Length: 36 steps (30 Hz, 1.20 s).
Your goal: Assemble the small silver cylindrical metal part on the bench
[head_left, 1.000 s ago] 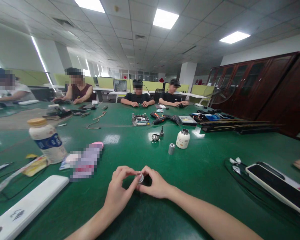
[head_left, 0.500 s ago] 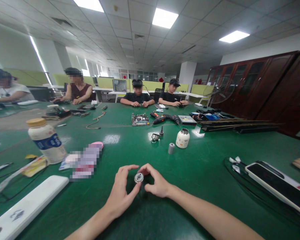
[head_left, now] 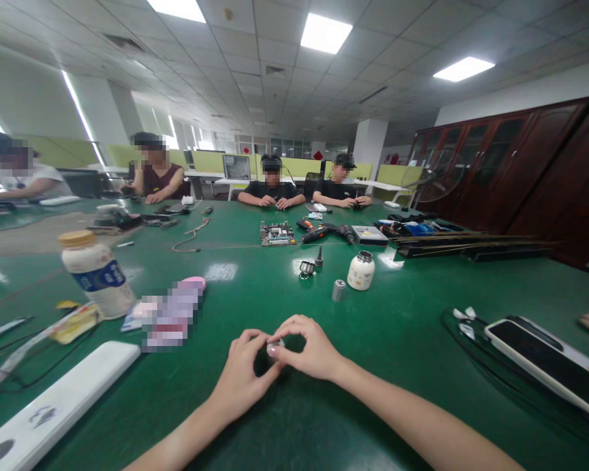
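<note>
A small silver cylinder (head_left: 275, 348) with a round top stands at the front of the green table, largely covered by my fingers. My left hand (head_left: 245, 376) curls around its left side, thumb and fingers closed on it. From the right, my right hand (head_left: 310, 347) pinches at its top with thumb and fingertips. Ahead of my hands are a similar small grey cylinder (head_left: 338, 290), a cream bottle (head_left: 360, 271) without a lid, a metal lid with a ring (head_left: 306, 269) and a dark pointed fitting (head_left: 319, 256).
A white power strip (head_left: 69, 399), a milk bottle (head_left: 98, 275) and a pink-purple packet (head_left: 177, 311) lie left. On the right is a black-and-white device (head_left: 544, 366) with cables. A circuit board (head_left: 277, 233) and power drills (head_left: 324, 231) lie farther back. Several people sit around the table.
My right hand has moved left and over the cylinder, its thumb and fingertips now at the top. The left fingers have closed in more. The view has shifted slightly.
</note>
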Motion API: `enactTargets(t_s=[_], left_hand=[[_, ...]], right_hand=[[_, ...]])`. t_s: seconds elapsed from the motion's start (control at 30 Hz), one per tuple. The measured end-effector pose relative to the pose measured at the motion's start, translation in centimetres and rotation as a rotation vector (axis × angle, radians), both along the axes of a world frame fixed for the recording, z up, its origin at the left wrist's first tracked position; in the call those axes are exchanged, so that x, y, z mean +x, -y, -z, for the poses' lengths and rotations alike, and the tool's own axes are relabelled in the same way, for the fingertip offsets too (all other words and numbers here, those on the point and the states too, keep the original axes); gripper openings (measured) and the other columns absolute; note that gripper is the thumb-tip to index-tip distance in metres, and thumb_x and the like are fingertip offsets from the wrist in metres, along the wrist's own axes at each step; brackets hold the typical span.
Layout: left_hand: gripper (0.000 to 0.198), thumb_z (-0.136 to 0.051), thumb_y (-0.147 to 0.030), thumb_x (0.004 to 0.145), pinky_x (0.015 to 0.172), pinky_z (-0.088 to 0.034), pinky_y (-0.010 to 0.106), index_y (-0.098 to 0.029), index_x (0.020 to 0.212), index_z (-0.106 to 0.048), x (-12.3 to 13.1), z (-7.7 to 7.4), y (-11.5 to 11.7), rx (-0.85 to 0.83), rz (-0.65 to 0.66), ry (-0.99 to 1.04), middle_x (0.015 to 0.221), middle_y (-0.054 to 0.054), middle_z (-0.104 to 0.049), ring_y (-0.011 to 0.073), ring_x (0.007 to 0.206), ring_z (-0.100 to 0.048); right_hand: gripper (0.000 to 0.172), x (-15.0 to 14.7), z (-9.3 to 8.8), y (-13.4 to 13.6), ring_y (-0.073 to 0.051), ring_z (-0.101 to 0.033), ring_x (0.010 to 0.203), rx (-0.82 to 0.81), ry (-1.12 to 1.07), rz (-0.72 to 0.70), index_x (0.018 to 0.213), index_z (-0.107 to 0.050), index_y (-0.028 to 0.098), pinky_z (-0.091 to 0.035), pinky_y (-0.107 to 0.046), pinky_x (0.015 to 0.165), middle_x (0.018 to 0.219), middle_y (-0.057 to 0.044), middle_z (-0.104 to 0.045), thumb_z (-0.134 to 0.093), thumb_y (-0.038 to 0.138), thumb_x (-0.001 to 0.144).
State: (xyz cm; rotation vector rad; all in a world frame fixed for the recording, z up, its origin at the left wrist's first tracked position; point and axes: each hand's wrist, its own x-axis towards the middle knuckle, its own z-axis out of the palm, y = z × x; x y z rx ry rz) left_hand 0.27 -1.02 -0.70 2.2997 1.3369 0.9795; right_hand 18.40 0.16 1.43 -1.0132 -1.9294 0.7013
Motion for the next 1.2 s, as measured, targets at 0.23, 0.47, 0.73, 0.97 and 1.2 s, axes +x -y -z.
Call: enactTargets(t_s=[0.23, 0.47, 0.73, 0.97, 1.2], left_hand=[[0.024, -0.062, -0.041, 0.082, 0.088, -0.049, 0.045, -0.025, 0.097, -0.071, 0.2, -0.6, 0.3, -0.058, 0.006, -0.014, 0.098, 0.005, -0.068, 0.0270, 0.097, -0.061], [0.027, -0.064, -0.041, 0.080, 0.088, -0.049, 0.045, -0.024, 0.099, -0.072, 0.3, -0.8, 0.4, -0.069, -0.016, -0.012, 0.101, 0.007, -0.068, 0.0271, 0.097, -0.061], [0.023, -0.063, -0.035, 0.081, 0.084, -0.051, 0.044, -0.025, 0.100, -0.072, 0.3, -0.7, 0.3, 0.023, 0.026, -0.045, 0.098, 0.007, -0.070, 0.0270, 0.094, -0.063], [0.024, -0.064, -0.037, 0.082, 0.083, -0.052, 0.042, -0.025, 0.100, -0.072, 0.3, -0.7, 0.3, 0.019, 0.036, -0.022, 0.096, 0.007, -0.070, 0.0255, 0.091, -0.063], [0.019, -0.063, -0.034, 0.081, 0.078, -0.052, 0.040, -0.024, 0.095, -0.071, 0.4, -0.4, 0.3, 0.051, 0.048, 0.007, 0.091, 0.006, -0.070, 0.0244, 0.087, -0.063]], right_hand=[[0.001, -0.3, -1.1, 0.4, -0.018, -0.063, 0.095, 0.017, 0.035, 0.072, 0.083, -0.075, 0.024, -0.039, -0.037, 0.092, 0.095, -0.001, -0.072, -0.075, 0.023, 0.083], [0.011, 2.8, 0.0, -2.9, -0.023, -0.057, 0.104, 0.058, 0.050, 0.239, 0.085, -0.078, 0.028, -0.039, -0.044, 0.096, 0.102, -0.005, -0.070, -0.072, 0.038, 0.085], [0.010, 4.6, 3.3, -4.3, -0.028, -0.044, 0.120, 0.027, 0.283, 0.285, 0.085, -0.079, 0.031, -0.032, -0.054, 0.102, 0.117, -0.008, -0.064, -0.074, 0.040, 0.083], [0.015, 2.3, 0.6, -2.7, -0.024, -0.057, 0.105, 0.046, 0.031, 0.175, 0.085, -0.077, 0.028, -0.038, -0.046, 0.097, 0.102, -0.005, -0.072, -0.069, 0.041, 0.087], [0.010, 0.4, -1.1, -0.2, -0.023, -0.059, 0.104, 0.069, 0.085, 0.003, 0.086, -0.076, 0.029, -0.038, -0.044, 0.093, 0.103, -0.003, -0.073, -0.071, 0.037, 0.087]])
